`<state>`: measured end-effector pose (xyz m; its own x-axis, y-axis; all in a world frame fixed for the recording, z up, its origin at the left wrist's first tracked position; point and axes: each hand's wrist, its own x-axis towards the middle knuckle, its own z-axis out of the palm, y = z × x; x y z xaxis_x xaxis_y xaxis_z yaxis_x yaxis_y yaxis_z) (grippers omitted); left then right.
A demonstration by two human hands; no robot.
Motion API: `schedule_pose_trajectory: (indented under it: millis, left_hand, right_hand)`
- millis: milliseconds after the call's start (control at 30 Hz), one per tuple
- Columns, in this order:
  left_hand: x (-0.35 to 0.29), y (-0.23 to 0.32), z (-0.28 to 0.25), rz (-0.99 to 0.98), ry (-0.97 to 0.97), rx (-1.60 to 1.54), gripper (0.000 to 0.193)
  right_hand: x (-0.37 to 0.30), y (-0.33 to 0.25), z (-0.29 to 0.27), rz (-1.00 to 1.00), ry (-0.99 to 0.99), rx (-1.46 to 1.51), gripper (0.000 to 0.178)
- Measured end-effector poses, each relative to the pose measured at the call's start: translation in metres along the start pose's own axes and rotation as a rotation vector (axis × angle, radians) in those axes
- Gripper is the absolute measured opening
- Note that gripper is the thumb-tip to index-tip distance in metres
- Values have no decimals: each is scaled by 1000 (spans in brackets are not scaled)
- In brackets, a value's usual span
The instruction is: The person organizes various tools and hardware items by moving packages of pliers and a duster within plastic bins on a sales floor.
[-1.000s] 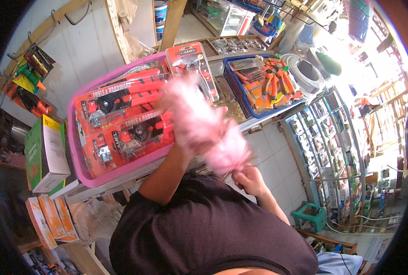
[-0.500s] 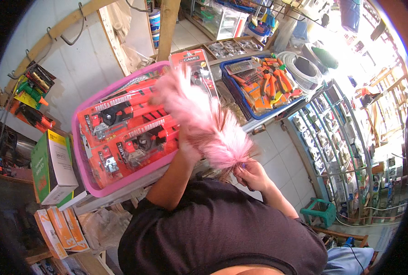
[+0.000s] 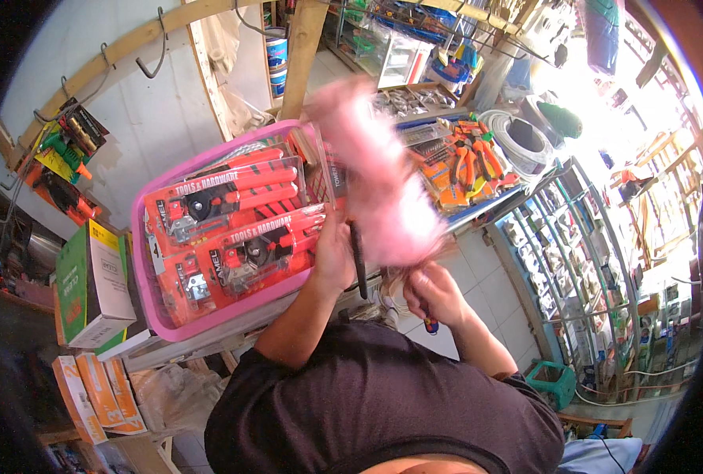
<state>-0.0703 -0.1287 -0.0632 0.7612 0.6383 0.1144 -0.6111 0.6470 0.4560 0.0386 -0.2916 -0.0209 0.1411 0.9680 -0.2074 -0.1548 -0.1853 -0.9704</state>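
Note:
My right hand (image 3: 437,297) is closed round the handle of a fluffy pink duster (image 3: 403,213); the handle's colourful end (image 3: 431,325) sticks out below the fist. The duster is blurred by motion and slants up to the left. My left hand (image 3: 336,257) grips a clear-fronted blister pack (image 3: 329,167), tilted nearly edge-on at the right side of a pink plastic basket (image 3: 150,296). A dark narrow strip (image 3: 358,261) shows beside its fingers; I cannot tell what it belongs to. Packaged red-and-black hand tools (image 3: 261,249) fill the basket.
Right of the duster, a blue basket (image 3: 478,207) holds orange-handled pliers (image 3: 468,162), with white cable coils (image 3: 516,142) beyond. Green box (image 3: 91,288) and orange-white boxes (image 3: 103,399) stand at left. A glass display case (image 3: 580,261) and a green stool (image 3: 553,385) are at right.
The duster has swung upward and right, uncovering my left hand. The blister pack has turned from face-on to nearly edge-on. The view has shifted slightly.

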Motion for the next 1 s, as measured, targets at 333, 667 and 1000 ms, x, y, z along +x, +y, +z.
schedule_pose_trajectory:
  millis: [333,667,1000]
  left_hand:
    - [0,3,11,-24,11,-148,64]
    - [-1,6,14,-22,-82,-69,60]
    - [0,0,0,-29,42,-140,57]
  right_hand:
    - [-5,16,6,21,-31,-70,28]
    - [-7,10,16,-39,150,-35,41]
    - [-9,14,16,32,288,31,33]
